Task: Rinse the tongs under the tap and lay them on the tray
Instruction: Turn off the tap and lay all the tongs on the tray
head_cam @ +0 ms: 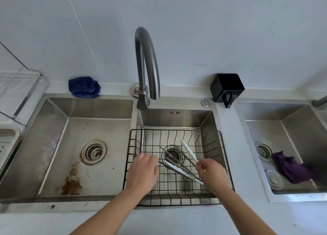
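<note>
Head view: the tongs, steel arms with white tips, lie in a black wire basket that sits across the middle sink, with their tips spread over the drain and pointing toward the back wall. The right hand reaches in from the basket's right side, and its thumb and fingertips pinch a thin steel arm of the tongs. The left hand hangs palm down over the basket's left part, fingers loosely straight and gripping nothing. The curved tap rises behind the sink, its spout ending above the back rim. On the tabletop by the wall lie a blue cloth and a black holder. A purple cloth lies in the right-hand sink.
</note>
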